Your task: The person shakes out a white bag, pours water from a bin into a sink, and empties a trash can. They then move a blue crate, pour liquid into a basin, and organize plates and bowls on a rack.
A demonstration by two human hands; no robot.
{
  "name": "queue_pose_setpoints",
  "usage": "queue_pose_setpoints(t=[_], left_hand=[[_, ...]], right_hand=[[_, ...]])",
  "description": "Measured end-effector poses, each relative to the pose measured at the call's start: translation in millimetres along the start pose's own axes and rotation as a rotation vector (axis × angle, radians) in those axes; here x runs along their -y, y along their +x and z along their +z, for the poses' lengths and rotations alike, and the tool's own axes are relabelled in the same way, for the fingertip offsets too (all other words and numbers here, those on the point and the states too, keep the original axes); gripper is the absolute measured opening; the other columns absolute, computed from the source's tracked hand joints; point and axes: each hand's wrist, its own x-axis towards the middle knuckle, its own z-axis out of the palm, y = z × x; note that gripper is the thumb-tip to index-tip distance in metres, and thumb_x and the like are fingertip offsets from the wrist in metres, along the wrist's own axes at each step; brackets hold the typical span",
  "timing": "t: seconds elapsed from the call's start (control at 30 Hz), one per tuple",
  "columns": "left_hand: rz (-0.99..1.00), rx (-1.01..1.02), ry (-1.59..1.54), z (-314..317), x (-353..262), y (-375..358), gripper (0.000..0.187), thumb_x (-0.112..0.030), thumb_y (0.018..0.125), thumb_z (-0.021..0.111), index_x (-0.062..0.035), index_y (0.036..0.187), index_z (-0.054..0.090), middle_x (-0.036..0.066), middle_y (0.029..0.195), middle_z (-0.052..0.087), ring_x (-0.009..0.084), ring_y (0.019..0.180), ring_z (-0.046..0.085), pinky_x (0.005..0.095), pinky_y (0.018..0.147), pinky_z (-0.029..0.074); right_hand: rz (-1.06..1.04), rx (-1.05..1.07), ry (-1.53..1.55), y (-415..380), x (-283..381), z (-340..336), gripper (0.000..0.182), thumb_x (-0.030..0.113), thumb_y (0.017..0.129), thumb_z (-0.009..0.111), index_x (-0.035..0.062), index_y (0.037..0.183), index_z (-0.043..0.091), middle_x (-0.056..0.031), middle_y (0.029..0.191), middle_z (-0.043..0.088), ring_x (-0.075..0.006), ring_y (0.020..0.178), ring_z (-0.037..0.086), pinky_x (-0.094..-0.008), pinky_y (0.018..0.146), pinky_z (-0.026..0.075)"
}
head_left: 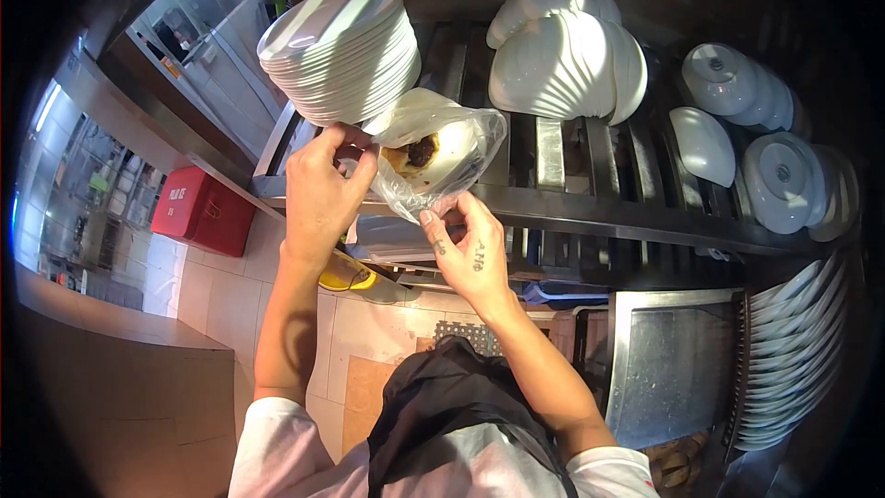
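A clear plastic bag [489, 143] is spread wide between my two hands, over the near edge of the slatted metal shelf. Inside it shows a pale container with dark brown food [422, 151]. My left hand [323, 180] pinches the bag's left edge, just below a tall stack of white plates [341, 55]. With thumb and fingers closed, my right hand [468, 249] grips the bag's front edge.
White bowls [562, 65] stand nested on the slatted shelf [550, 161], with more bowls [779, 180] to the right. Plates fill an upright rack [793, 360] at lower right. A red cool box [205, 210] sits on the floor to the left.
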Motion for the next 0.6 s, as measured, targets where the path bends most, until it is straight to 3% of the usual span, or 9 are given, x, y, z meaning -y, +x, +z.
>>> queue_pose_setpoints(t=[0.07,0.13,0.17,0.23,0.33,0.37,0.47,0.53,0.6], left_hand=[[0.006,0.000,0.025,0,0,0,0.011,-0.006,0.066,0.062,-0.0004,0.072,0.054,0.009,0.071,0.059,0.0208,0.063,0.058,0.0286,0.060,0.044],[0.276,-0.152,0.089,1,1,1,0.010,-0.006,0.066,0.062,-0.0013,0.072,0.055,0.010,0.071,0.057,0.0220,0.066,0.056,0.0306,0.062,0.044],[0.277,-0.153,0.087,1,0,0,0.010,-0.006,0.066,0.062,-0.0013,0.072,0.055,0.010,0.071,0.057,0.0220,0.066,0.056,0.0306,0.062,0.044],[0.174,0.005,0.016,2,-7,-4,0.008,-0.006,0.068,0.061,-0.0019,0.071,0.055,0.010,0.072,0.055,0.0236,0.069,0.055,0.0317,0.063,0.043],[0.288,0.279,-0.113,27,-8,-24,0.010,-0.007,0.070,0.060,-0.0003,0.077,0.056,0.010,0.076,0.058,0.0228,0.073,0.055,0.0308,0.066,0.043],[0.336,0.307,-0.049,35,-7,-31,0.011,-0.007,0.071,0.059,-0.0003,0.078,0.055,0.010,0.078,0.057,0.0243,0.075,0.055,0.0322,0.068,0.043],[0.411,0.293,-0.008,46,-3,-47,0.013,-0.007,0.070,0.057,-0.0010,0.082,0.056,0.010,0.083,0.057,0.0272,0.081,0.054,0.0368,0.075,0.041],[0.436,0.297,0.149,48,-1,-62,0.022,-0.012,0.073,0.056,-0.0014,0.092,0.056,0.009,0.100,0.053,0.0247,0.096,0.048,0.0395,0.083,0.035],[0.430,0.310,0.390,51,0,-76,0.028,-0.019,0.075,0.055,-0.0025,0.098,0.055,0.007,0.108,0.050,0.0209,0.104,0.042,0.0418,0.087,0.028]], right_hand=[[0.007,0.001,-0.006,0,2,-1,0.016,0.014,0.076,0.060,-0.0007,0.078,0.052,-0.0096,0.071,0.052,-0.0149,0.060,0.054,-0.0245,0.048,0.040],[0.012,0.014,-0.041,-1,3,-1,0.017,0.014,0.076,0.060,-0.0005,0.080,0.052,-0.0106,0.076,0.052,-0.0152,0.063,0.054,-0.0242,0.047,0.040],[0.011,0.013,-0.042,-1,1,-1,0.017,0.014,0.076,0.060,-0.0005,0.080,0.052,-0.0106,0.076,0.052,-0.0152,0.063,0.054,-0.0242,0.047,0.040],[-0.059,-0.051,-0.126,-3,-5,2,0.023,0.013,0.075,0.061,-0.0012,0.089,0.051,-0.0125,0.081,0.051,-0.0173,0.068,0.053,-0.0252,0.051,0.042],[-0.097,-0.096,-0.006,-3,-6,1,0.031,0.011,0.072,0.061,-0.0022,0.097,0.048,-0.0141,0.086,0.050,-0.0201,0.072,0.053,-0.0269,0.056,0.044],[-0.012,-0.048,0.043,-4,-6,-3,0.035,0.009,0.071,0.061,-0.0034,0.100,0.046,-0.0149,0.089,0.050,-0.0227,0.073,0.052,-0.0287,0.060,0.045],[-0.058,0.003,-0.045,-10,-27,-14,0.034,0.008,0.071,0.060,-0.0042,0.100,0.048,-0.0159,0.092,0.051,-0.0247,0.076,0.054,-0.0290,0.059,0.046],[-0.051,-0.027,-0.218,-14,-25,-27,0.035,0.011,0.071,0.062,-0.0036,0.100,0.051,-0.0156,0.090,0.053,-0.0237,0.075,0.055,-0.0275,0.058,0.046],[0.090,-0.123,-0.213,-10,-5,-36,0.039,0.021,0.071,0.067,-0.0021,0.099,0.053,-0.0117,0.085,0.055,-0.0172,0.070,0.055,-0.0258,0.054,0.045]])
